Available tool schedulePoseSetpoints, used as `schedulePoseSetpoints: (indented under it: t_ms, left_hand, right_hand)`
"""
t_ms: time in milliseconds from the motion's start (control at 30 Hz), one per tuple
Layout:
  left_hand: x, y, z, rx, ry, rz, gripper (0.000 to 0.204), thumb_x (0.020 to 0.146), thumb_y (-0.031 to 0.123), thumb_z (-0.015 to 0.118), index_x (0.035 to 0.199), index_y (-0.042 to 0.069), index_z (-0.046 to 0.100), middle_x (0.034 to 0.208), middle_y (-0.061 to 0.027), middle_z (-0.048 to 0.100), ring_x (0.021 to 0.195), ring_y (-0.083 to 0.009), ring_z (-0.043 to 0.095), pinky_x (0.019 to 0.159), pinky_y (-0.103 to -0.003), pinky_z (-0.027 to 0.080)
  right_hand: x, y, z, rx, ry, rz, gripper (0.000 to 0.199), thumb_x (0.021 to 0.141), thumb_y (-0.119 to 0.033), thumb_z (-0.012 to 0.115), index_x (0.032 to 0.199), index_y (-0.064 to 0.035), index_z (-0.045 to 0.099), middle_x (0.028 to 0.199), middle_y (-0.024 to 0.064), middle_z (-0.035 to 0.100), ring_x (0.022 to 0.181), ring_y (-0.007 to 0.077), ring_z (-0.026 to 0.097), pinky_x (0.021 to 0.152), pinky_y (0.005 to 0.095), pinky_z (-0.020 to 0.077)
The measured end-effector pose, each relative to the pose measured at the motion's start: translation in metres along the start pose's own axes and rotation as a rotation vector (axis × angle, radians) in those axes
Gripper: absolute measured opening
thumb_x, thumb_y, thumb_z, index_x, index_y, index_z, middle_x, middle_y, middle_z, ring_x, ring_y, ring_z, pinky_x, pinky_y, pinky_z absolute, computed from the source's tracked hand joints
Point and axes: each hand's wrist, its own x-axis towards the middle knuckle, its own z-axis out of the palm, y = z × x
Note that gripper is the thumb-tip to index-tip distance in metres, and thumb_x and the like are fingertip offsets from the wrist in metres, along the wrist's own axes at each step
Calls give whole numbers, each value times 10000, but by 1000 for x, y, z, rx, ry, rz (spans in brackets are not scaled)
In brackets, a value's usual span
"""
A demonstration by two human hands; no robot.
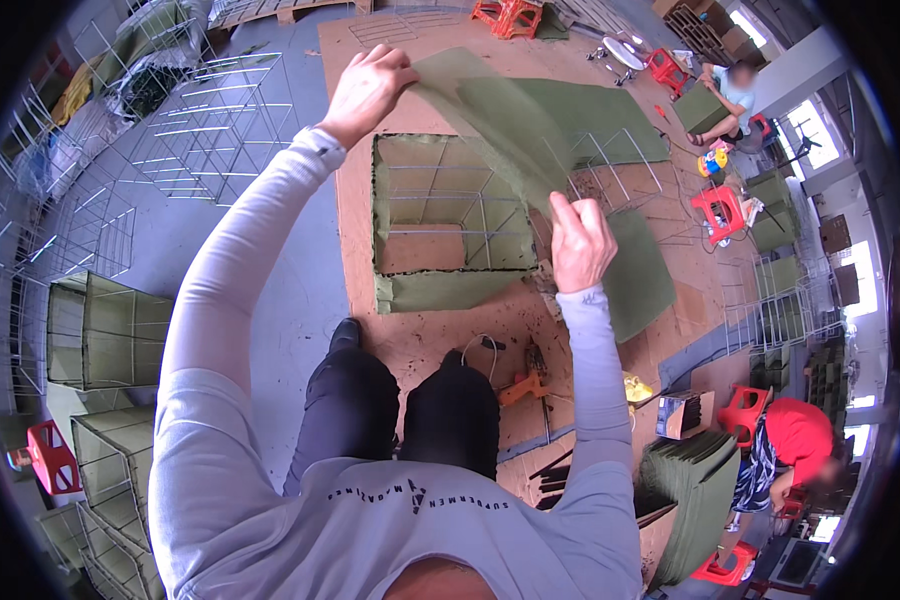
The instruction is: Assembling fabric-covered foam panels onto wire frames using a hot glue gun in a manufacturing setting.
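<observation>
A thin green sheet (495, 125) is stretched at a slant between my two hands, its surface slightly curved. My left hand (370, 88) pinches its far left corner, and my right hand (581, 240) pinches its near right corner between thumb and fingers. Below the sheet stands an open-topped box (455, 289) with a wire frame, green panels on its sides and dark edges. The raised sheet hides part of its right side. Beyond and to the right lie more flat green sheets (610, 120), (638, 275) on the cardboard-covered floor.
An orange glue gun (523, 388) lies near my feet. Bare wire frames (215, 130) stand at the left, above several green boxes (105, 335). A stack of green sheets (692, 505) stands at the lower right. Two people (735, 100), (800, 440) sit or bend at the right among red stools (718, 212).
</observation>
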Motion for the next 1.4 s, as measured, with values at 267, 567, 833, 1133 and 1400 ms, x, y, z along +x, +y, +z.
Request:
schedulePoseSetpoints:
  t_ms: [267, 567, 833, 1133, 1400]
  left_hand:
    - [-105, 23, -23, -120, -10, -42, 229, 688, 33, 604, 874, 152, 664, 823, 13, 552, 757, -151, 560, 588, -278, 509]
    - [-99, 3, 1, -368, 34, -192, 217, 768, 26, 591, 959, 101, 662, 909, -74, 607, 745, -261, 626, 650, -329, 508]
    - [-125, 26, -12, -439, 98, -246, 209, 736, -3, 637, 922, 84, 673, 958, -63, 628, 832, -252, 634, 709, -316, 522]
    - [-178, 82, -28, -642, -17, -447, 199, 721, -5, 661, 918, 21, 651, 978, -69, 628, 876, -229, 626, 757, -294, 511]
    - [-201, 95, -35, -872, -78, -581, 161, 726, -26, 637, 882, 13, 652, 1014, -77, 627, 920, -205, 619, 806, -281, 489]
  right_hand:
    - [-21, 62, 48, 861, -414, 844, 267, 834, -59, 535, 1078, -69, 642, 829, 100, 660, 678, 194, 638, 586, 300, 500]
    - [9, 77, 78, 1451, -307, 1215, 359, 845, -93, 588, 1167, 49, 516, 1160, 158, 556, 1004, 204, 569, 735, 283, 473]
    - [-19, 75, 92, 1260, -179, 1208, 657, 732, -100, 723, 1270, 72, 387, 1235, 173, 479, 948, 211, 569, 664, 302, 505]
    - [-80, 55, 68, 1352, -186, 1320, 93, 784, -107, 698, 790, -58, 620, 683, -7, 592, 464, 66, 493, 410, 170, 376]
    - [-95, 54, 57, 1335, -221, 1382, 136, 785, -140, 708, 781, -54, 603, 614, -35, 490, 436, 51, 421, 401, 184, 318]
